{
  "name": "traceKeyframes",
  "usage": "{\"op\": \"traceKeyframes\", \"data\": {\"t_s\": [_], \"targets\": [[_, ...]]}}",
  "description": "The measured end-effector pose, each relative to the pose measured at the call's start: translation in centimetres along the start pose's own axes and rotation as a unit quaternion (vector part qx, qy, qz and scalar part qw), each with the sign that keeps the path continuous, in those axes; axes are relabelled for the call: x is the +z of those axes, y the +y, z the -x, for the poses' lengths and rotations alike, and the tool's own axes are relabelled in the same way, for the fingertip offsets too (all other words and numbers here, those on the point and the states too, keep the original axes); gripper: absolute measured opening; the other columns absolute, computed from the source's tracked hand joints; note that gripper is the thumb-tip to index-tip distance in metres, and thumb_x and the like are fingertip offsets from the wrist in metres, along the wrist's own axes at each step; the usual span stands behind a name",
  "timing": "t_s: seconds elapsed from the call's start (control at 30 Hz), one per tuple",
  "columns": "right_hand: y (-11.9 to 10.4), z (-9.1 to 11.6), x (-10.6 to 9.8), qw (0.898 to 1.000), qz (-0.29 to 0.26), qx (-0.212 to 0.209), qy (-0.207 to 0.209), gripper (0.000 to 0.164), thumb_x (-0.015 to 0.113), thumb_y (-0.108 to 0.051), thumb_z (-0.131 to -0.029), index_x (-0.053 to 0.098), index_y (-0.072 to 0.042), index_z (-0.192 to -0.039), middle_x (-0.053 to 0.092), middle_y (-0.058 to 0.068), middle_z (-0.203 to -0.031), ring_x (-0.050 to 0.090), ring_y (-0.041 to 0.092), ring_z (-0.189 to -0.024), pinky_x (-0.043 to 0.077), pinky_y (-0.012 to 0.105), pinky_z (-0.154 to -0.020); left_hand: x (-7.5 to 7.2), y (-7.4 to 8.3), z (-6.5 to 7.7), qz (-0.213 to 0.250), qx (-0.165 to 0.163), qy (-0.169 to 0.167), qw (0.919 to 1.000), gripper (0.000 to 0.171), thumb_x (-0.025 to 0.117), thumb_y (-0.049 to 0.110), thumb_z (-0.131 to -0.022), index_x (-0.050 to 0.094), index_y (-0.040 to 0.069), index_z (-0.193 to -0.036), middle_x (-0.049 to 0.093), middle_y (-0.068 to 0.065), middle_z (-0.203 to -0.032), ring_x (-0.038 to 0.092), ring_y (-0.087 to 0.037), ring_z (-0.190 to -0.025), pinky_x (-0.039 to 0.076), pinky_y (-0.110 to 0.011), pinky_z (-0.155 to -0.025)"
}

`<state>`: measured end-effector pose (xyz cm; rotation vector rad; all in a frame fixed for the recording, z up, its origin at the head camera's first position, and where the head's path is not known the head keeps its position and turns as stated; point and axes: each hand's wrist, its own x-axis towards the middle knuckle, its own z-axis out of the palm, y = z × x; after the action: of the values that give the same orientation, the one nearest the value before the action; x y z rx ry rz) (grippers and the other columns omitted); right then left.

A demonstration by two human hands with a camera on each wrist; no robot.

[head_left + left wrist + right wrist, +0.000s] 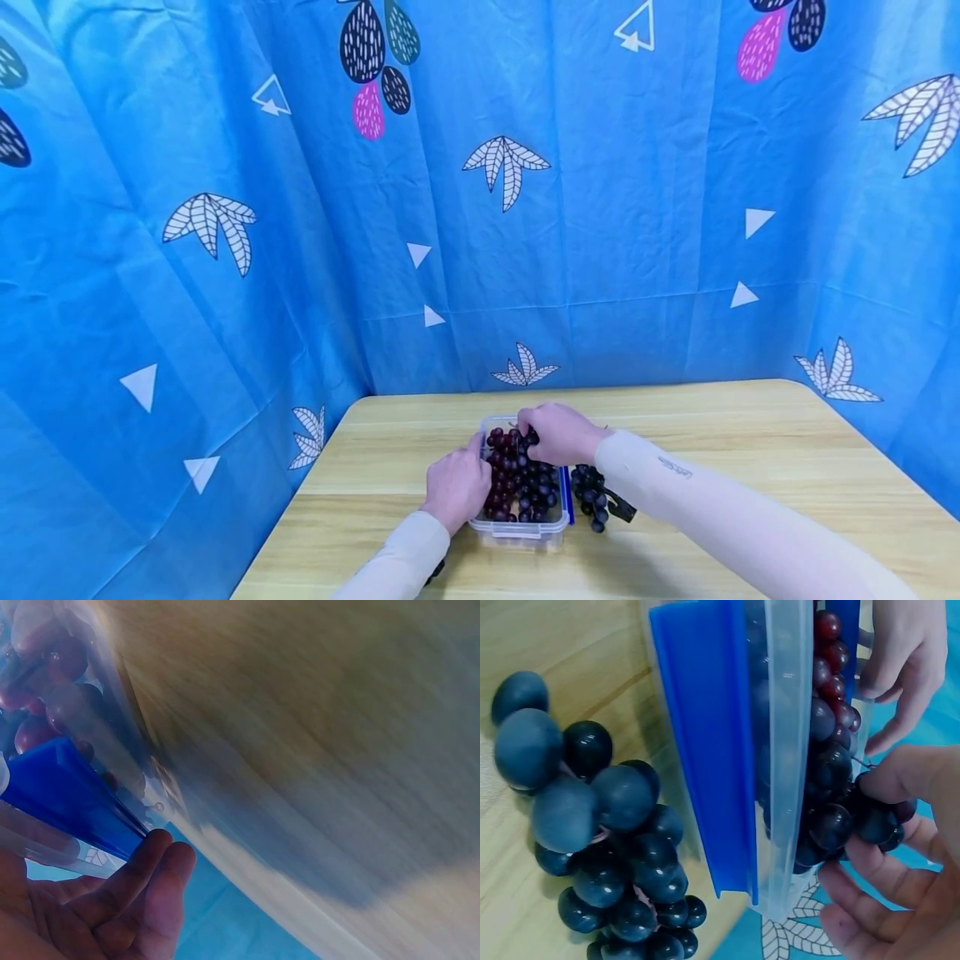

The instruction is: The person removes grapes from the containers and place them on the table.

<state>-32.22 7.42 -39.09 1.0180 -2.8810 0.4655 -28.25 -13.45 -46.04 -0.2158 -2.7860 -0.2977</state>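
A clear plastic container [519, 528] with blue side clips [709, 750] stands on the table, holding red grapes [498, 487] at its left and black grapes [538, 485] at its right. At the left wall, my left hand [459, 483] grips the container, its fingers beside a blue clip [71, 799] in the left wrist view. My right hand [558, 435] reaches over the far right corner. Its thumb and fingers pinch black grapes [832, 825] inside the container, as the right wrist view shows. Outside the right wall lies another bunch of black grapes [588, 493].
The light wooden table [720, 450] extends on both sides of the container. Behind and beside it hangs a blue patterned curtain [600, 208]. A black wrist device [621, 506] shows beneath the right forearm, close to the loose bunch.
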Motion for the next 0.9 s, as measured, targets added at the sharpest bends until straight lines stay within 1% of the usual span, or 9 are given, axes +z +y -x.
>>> {"op": "traceKeyframes", "data": {"t_s": [0.13,0.27,0.37,0.47,0.53,0.67,0.77,0.9], "targets": [[0.1,0.3,0.2,1.0,-0.003,-0.009,0.019,0.026,0.079,-0.017,-0.082,0.066,-0.016,-0.104,0.07,-0.003,-0.096,0.055,0.005,-0.072,0.054,0.031,-0.08,-0.2,0.0,0.1,0.006,-0.002,0.002,1.0,0.051,0.054,0.025,-0.096,0.053,0.009,-0.145,0.067,-0.007,-0.075,0.053,-0.015,-0.055,0.041,-0.031,-0.045],[0.3,0.5,0.3,0.999,-0.019,-0.024,0.035,0.025,0.077,-0.016,-0.082,0.066,-0.016,-0.104,0.07,-0.003,-0.098,0.055,0.004,-0.073,0.054,0.028,-0.076,-0.3,0.1,0.1,-0.001,-0.002,0.004,1.0,0.051,0.055,0.025,-0.096,0.054,0.009,-0.144,0.067,-0.006,-0.073,0.052,-0.014,-0.054,0.04,-0.031,-0.045],[0.4,0.7,0.5,0.998,-0.024,-0.032,0.048,0.024,0.076,-0.015,-0.082,0.065,-0.018,-0.103,0.069,-0.005,-0.097,0.054,0.004,-0.071,0.053,0.026,-0.072,-0.2,0.1,0.1,-0.005,0.0,0.006,1.0,0.051,0.056,0.026,-0.096,0.054,0.009,-0.144,0.068,-0.006,-0.074,0.053,-0.014,-0.055,0.041,-0.031,-0.045],[0.5,1.1,0.6,0.997,-0.022,-0.039,0.063,0.025,0.075,-0.016,-0.081,0.064,-0.02,-0.104,0.069,-0.005,-0.099,0.056,0.006,-0.076,0.052,0.027,-0.072,-0.2,0.1,0.2,-0.006,0.0,0.006,1.0,0.05,0.056,0.025,-0.096,0.055,0.009,-0.143,0.069,-0.008,-0.077,0.055,-0.016,-0.056,0.041,-0.032,-0.045],[0.5,1.3,0.6,0.996,-0.025,-0.043,0.072,0.025,0.074,-0.016,-0.081,0.064,-0.021,-0.104,0.069,-0.004,-0.104,0.059,0.008,-0.083,0.053,0.028,-0.075,-0.2,0.1,0.3,-0.009,-0.002,0.006,0.9999,0.051,0.056,0.026,-0.095,0.055,0.01,-0.143,0.07,-0.008,-0.078,0.056,-0.017,-0.057,0.041,-0.032,-0.045],[0.3,2.0,0.5,0.994,-0.043,-0.051,0.09,0.026,0.074,-0.016,-0.082,0.063,-0.023,-0.104,0.069,-0.001,-0.115,0.063,0.016,-0.103,0.055,0.034,-0.084,-0.2,0.2,0.2,-0.014,0.0,0.007,0.9999,0.051,0.056,0.026,-0.095,0.055,0.009,-0.143,0.069,-0.008,-0.076,0.057,-0.016,-0.057,0.042,-0.033,-0.045],[0.0,2.4,0.4,0.991,-0.063,-0.057,0.099,0.026,0.075,-0.017,-0.083,0.062,-0.023,-0.105,0.068,0.0,-0.118,0.062,0.019,-0.109,0.055,0.038,-0.088,-0.3,0.1,0.1,-0.018,0.003,0.006,0.9998,0.05,0.055,0.026,-0.096,0.055,0.009,-0.143,0.068,-0.007,-0.075,0.057,-0.016,-0.057,0.042,-0.032,-0.046],[-0.4,2.8,0.4,0.989,-0.081,-0.065,0.103,0.026,0.073,-0.019,-0.084,0.061,-0.026,-0.107,0.065,-0.002,-0.122,0.06,0.016,-0.113,0.054,0.038,-0.094,-0.2,0.0,0.1,-0.023,0.004,0.006,0.9997,0.05,0.055,0.027,-0.096,0.055,0.01,-0.143,0.069,-0.007,-0.076,0.058,-0.016,-0.057,0.042,-0.032,-0.046]]}}
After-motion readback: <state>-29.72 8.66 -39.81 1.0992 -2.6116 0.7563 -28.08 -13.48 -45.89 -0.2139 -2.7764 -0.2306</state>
